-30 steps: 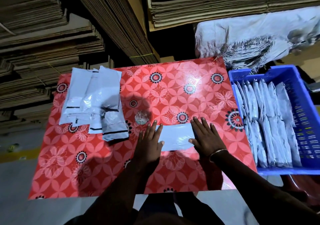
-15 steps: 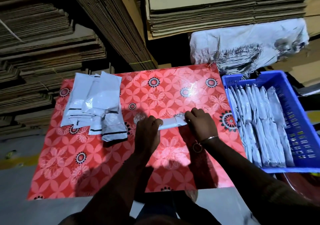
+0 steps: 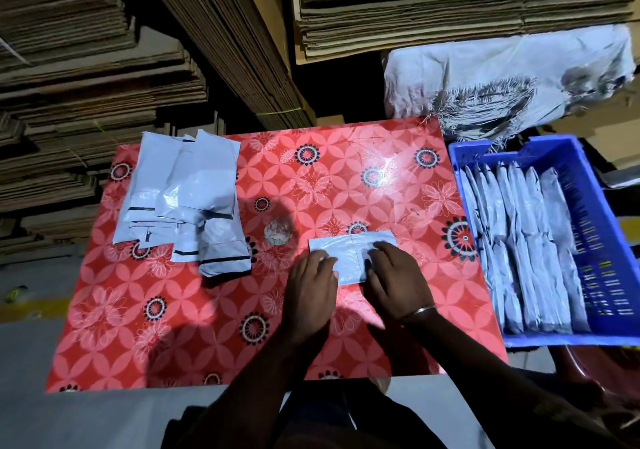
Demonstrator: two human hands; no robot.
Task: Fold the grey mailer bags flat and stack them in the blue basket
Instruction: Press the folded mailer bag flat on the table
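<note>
a: hands?
b: both on one grey mailer bag [image 3: 349,251], lying flat on the table [image 3: 346,178] near centre-front. left hand [image 3: 311,289] on its near-left part, fingers bent down onto the plastic. right hand [image 3: 394,282] on its near-right part, fingers curled w/ tips on the bag. can't tell if either is pinching an edge or just pressing.
a: other bags?
b: loose pile of mailer bags [image 3: 183,202] at the table's far-left corner, overlapping, black strips across some. well apart from the hands.
a: basket?
b: blue basket [image 3: 602,240] just beside the table's right edge. folded bags [image 3: 519,258] inside, standing in rows on edge, filling the left and middle; right part shows bare slotted wall.
a: any text, labels, brands?
b: none readable. table cover is red w/ flower print. bangle [image 3: 417,311] on right wrist.
a: bg?
b: flat cardboard stacks [image 3: 415,5] behind, crumpled white cloth [image 3: 502,78] behind the basket.
</note>
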